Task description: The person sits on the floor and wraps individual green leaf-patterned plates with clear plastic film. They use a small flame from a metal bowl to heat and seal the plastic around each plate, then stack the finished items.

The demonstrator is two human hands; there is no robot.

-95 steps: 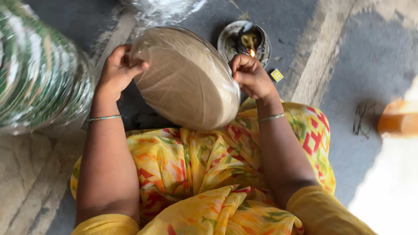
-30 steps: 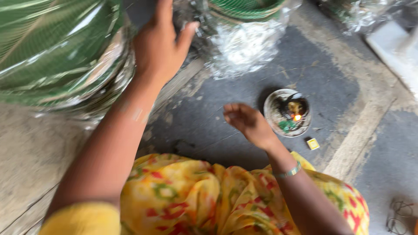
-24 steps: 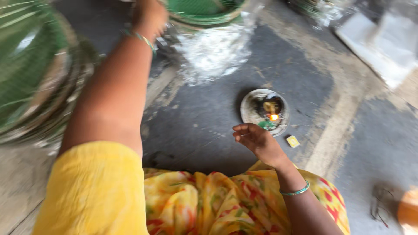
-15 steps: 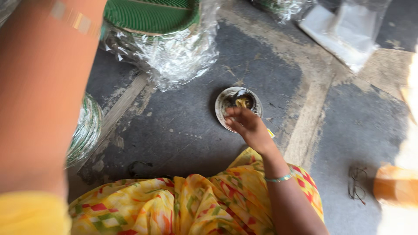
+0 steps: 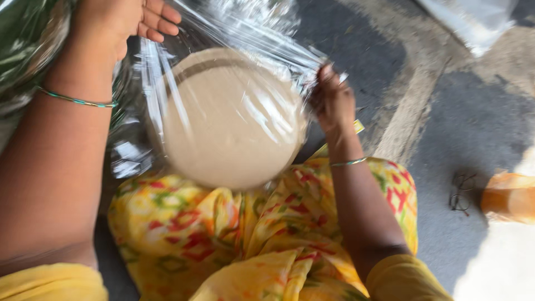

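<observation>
Bare grey floor (image 5: 446,128) lies open right of the right hand (image 5: 333,103), up to the spectacles (image 5: 461,192) and orange object (image 5: 510,196), while the wrapped stack (image 5: 25,42) blocks the floor's left edge.

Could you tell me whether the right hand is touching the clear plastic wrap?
Touching: the head view shows the right hand pinching the plastic wrap at its edge.

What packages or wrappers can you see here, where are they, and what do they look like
Clear plastic bag: centre, above the lap, shiny, crinkled, round beige plates inside; right hand grips its edge, left hand at its top.
Wrapped green stack: upper left, glossy film.
Clear plastic sheet: top right, on the floor.
</observation>
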